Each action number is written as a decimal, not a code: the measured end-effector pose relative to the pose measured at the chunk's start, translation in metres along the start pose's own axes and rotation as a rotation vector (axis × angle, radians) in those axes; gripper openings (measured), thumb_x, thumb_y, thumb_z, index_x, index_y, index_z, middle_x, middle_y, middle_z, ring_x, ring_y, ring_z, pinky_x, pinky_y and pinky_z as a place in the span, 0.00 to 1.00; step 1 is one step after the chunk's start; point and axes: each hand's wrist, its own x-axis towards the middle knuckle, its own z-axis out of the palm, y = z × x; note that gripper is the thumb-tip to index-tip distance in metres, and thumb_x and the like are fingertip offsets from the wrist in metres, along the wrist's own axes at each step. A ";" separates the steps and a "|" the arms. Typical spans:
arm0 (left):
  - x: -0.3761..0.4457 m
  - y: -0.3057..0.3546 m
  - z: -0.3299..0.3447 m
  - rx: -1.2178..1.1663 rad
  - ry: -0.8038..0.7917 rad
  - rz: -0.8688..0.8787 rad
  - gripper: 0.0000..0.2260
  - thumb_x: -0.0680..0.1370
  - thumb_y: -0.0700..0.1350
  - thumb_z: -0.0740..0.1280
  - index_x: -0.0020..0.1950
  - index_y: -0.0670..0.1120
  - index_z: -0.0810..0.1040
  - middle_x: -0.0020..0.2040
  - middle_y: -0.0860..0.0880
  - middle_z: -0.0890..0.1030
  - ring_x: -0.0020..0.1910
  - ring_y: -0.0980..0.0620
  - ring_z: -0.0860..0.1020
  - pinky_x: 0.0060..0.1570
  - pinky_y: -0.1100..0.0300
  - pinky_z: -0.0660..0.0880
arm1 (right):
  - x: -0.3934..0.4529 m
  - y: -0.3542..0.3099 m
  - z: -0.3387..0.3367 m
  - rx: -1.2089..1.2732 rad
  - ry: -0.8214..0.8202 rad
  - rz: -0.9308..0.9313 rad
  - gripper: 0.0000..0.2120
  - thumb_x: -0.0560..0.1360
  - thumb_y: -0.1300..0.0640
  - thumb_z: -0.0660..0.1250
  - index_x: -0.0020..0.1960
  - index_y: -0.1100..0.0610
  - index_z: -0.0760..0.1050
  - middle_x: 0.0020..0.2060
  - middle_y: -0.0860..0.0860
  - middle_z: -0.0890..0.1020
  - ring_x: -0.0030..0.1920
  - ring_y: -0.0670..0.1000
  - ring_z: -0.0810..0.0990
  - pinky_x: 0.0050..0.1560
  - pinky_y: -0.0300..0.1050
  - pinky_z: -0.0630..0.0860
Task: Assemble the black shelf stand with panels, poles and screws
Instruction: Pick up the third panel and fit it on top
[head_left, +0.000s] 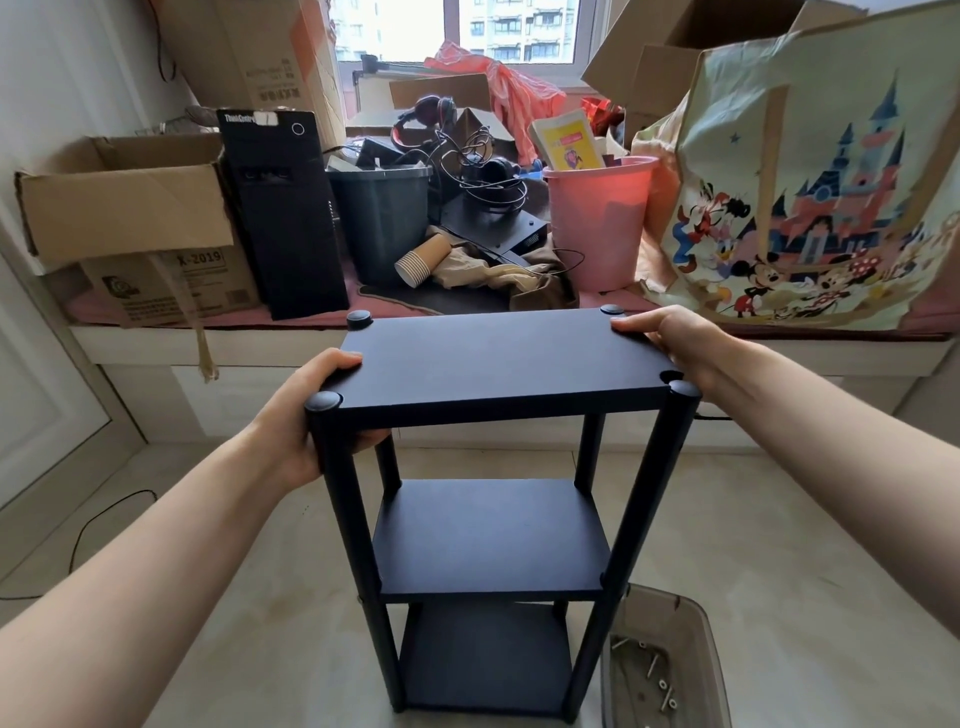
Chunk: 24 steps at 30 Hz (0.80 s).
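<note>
Hands (301, 415) on upright three-tier black stand (488, 519)

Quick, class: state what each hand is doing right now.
Left hand: grips the top panel edge.
Right hand: fingers lie on the panel's far right corner.
</note>
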 end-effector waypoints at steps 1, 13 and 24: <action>0.001 0.000 0.001 -0.004 0.003 0.000 0.11 0.78 0.50 0.68 0.51 0.43 0.77 0.35 0.47 0.81 0.34 0.50 0.80 0.33 0.59 0.82 | 0.001 0.000 -0.001 0.009 0.000 0.001 0.04 0.79 0.57 0.64 0.51 0.53 0.77 0.36 0.50 0.81 0.25 0.47 0.81 0.23 0.36 0.76; -0.003 0.004 0.003 0.025 0.019 -0.030 0.10 0.79 0.49 0.67 0.48 0.42 0.76 0.31 0.48 0.79 0.27 0.52 0.78 0.25 0.63 0.76 | 0.007 -0.004 -0.001 -0.077 0.019 0.025 0.05 0.76 0.53 0.66 0.50 0.52 0.78 0.37 0.47 0.82 0.31 0.47 0.81 0.37 0.39 0.72; -0.003 0.007 0.005 0.032 0.002 0.013 0.09 0.79 0.49 0.66 0.49 0.44 0.77 0.32 0.49 0.82 0.30 0.54 0.81 0.35 0.61 0.79 | 0.008 0.009 0.002 0.120 -0.081 -0.026 0.07 0.79 0.57 0.62 0.49 0.59 0.77 0.31 0.52 0.84 0.29 0.51 0.84 0.27 0.39 0.79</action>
